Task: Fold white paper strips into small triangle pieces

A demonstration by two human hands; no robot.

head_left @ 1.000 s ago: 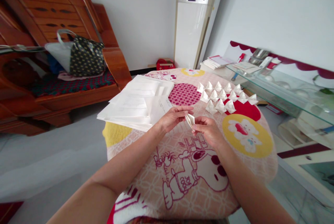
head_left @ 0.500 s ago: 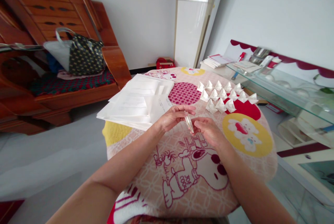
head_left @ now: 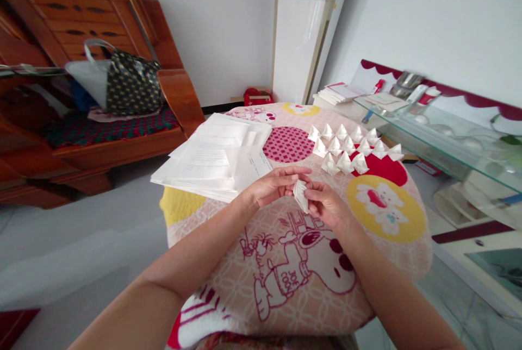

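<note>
Tablecloth point(head_left: 287, 279) lettered "JOE COOL" beneath right fingers point(head_left: 316, 194) clamped on folded paper point(head_left: 300, 198), left fingers point(head_left: 285, 180) alongside, grip unclear

"JOE COOL" point(head_left: 292, 279) on the cartoon dog's shirt point(head_left: 279, 280) on the tablecloth point(head_left: 236, 291); print point(head_left: 212, 157) on papers point(head_left: 179, 175) illegible.

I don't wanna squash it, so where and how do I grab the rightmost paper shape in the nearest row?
I'd pinch that paper shape lightly by its raised peak, coming from your side. The peak points upward, and no shape stands in front of it, while its neighbours sit close behind and to its left.
</note>
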